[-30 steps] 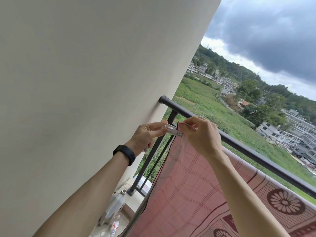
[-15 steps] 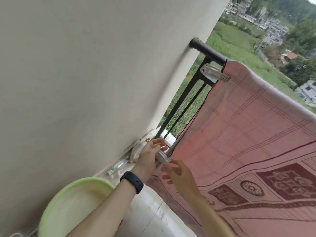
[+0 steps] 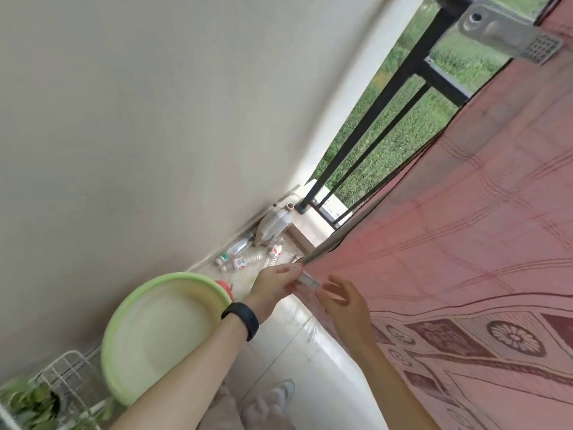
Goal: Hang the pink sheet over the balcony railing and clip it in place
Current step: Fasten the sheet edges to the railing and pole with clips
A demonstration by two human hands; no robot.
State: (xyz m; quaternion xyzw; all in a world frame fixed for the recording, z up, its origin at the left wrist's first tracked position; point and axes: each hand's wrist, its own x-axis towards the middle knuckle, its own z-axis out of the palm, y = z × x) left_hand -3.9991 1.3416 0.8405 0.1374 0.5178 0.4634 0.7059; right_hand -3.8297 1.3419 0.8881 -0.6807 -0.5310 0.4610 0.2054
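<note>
- The pink checked fabric sheet (image 3: 465, 212) already hangs over the black metal balcony railing (image 3: 389, 88), falling flat toward the floor, with maroon flower medallions low down.
- One grey clip (image 3: 508, 38) grips its top corner.
- The left hand (image 3: 276, 283) pinches a second small pale clip (image 3: 308, 279) at the sheet's side edge. The right hand (image 3: 347, 302) is released beside it.
- Likely left: fastening this clip.

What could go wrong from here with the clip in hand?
1. The left hand pinches the small clip only at the fingertips, and the right hand is open beside it. A fumbled transfer could drop it among the bottles on the floor.
2. Only one grey clip is visible holding the pink sheet at the railing. Wind might pull the loose side edge free.
</note>
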